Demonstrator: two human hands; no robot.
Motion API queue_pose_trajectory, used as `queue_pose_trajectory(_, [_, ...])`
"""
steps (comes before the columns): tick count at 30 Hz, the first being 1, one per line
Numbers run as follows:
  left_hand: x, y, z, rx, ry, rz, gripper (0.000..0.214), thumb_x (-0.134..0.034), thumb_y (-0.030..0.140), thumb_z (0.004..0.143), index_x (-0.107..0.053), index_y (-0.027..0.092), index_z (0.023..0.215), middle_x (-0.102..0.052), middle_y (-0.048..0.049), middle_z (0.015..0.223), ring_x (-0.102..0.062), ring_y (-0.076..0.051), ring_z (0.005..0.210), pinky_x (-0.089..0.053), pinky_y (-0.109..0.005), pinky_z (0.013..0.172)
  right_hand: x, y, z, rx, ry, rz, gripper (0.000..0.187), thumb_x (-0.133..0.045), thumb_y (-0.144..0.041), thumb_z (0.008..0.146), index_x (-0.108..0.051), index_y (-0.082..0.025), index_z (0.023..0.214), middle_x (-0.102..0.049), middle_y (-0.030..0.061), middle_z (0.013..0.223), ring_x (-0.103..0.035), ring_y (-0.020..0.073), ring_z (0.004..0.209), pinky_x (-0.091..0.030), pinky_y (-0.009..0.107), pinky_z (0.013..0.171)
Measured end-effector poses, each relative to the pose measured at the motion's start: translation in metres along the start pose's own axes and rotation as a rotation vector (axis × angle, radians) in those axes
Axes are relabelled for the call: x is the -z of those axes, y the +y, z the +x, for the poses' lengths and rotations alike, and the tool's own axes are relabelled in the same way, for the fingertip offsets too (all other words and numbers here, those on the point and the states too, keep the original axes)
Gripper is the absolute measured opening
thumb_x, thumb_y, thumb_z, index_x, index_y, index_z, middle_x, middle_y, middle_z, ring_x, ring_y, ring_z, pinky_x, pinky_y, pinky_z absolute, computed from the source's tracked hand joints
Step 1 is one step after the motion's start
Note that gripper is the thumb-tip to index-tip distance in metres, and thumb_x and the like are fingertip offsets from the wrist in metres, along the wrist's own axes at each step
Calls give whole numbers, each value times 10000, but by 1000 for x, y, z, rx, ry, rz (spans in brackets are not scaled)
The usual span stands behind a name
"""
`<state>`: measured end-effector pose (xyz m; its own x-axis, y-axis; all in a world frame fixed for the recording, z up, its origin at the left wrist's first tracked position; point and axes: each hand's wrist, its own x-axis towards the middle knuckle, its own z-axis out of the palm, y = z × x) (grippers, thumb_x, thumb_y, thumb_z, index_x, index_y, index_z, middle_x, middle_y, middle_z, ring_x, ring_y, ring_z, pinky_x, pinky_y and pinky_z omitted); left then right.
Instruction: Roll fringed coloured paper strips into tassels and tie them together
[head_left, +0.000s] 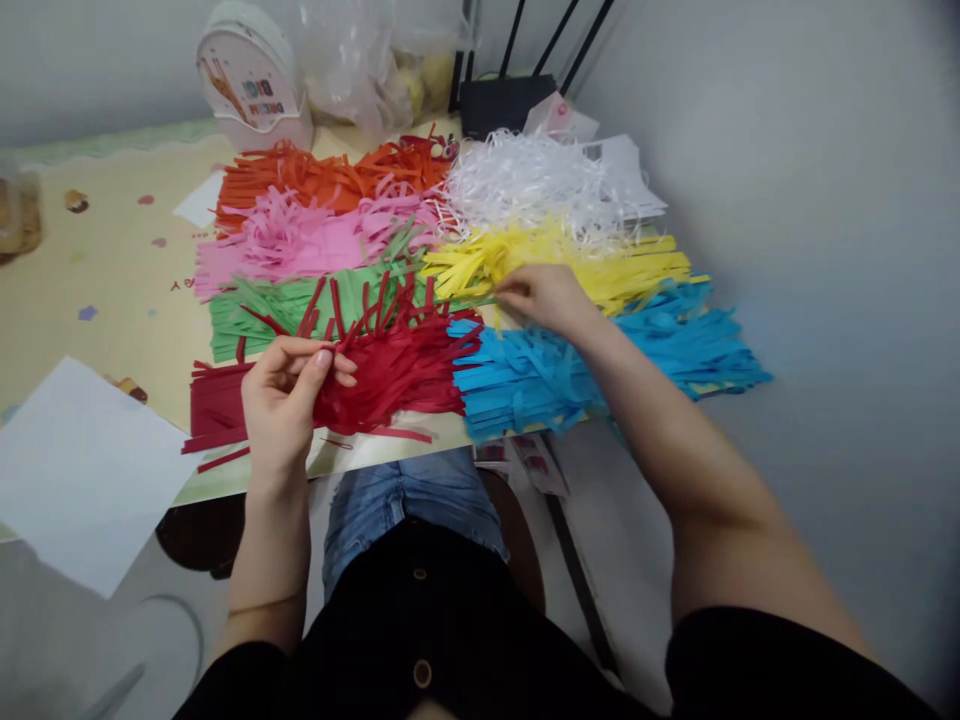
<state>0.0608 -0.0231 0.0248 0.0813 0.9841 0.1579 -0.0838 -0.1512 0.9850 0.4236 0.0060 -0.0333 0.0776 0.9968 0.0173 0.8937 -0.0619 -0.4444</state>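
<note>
My left hand [289, 390] is closed in a pinch over the pile of dark red paper strips [397, 370], with a bit of dark red strip at its fingertips. Farther right, my right hand [544, 298] has its thumb and fingers pressed together at the lower edge of the yellow paper strips [600, 265]. What those fingers hold, if anything, is too small to make out. Green paper strips [281, 305] lie just beyond the red ones. Blue paper strips [525, 375] spread beneath my right forearm.
Pink strips [277, 235], orange strips [292, 180] and shredded white strips [540, 185] lie farther back. A white sheet [90, 470] overhangs the table's [112, 260] near left edge. Behind stand a white-and-pink box [251, 85], a plastic bag [360, 70] and a black router [499, 103] by the wall.
</note>
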Motion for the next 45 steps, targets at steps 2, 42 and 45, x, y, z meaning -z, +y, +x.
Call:
queue_pose_trajectory(2, [5, 1, 0, -7, 18, 8, 273, -854, 404, 843, -700, 181, 878, -775, -20, 730, -726, -136, 593, -621, -256, 663, 6, 0, -7, -36, 23, 182, 253, -689, -256, 836, -837, -152, 1014, -804, 103, 890, -724, 247, 802, -542, 364, 788])
queue_pose_trajectory(42, [-12, 23, 1, -190, -102, -51, 283, -874, 466, 828, -777, 200, 838, -741, -16, 795, -689, -124, 727, -567, -253, 721, 12, -188, -51, 593, 140, 774, 76, -733, -249, 907, -787, -199, 889, -765, 21, 842, -671, 136, 704, -546, 278, 657])
queue_pose_trajectory(45, [-8, 23, 4, 0, -204, -164, 374, -882, 536, 794, -760, 187, 855, -729, -10, 745, -654, -110, 645, -553, -246, 671, 13, -190, -52, 664, 212, 678, 97, -698, -243, 931, -780, -206, 892, -771, 29, 853, -686, 155, 749, -557, 301, 711])
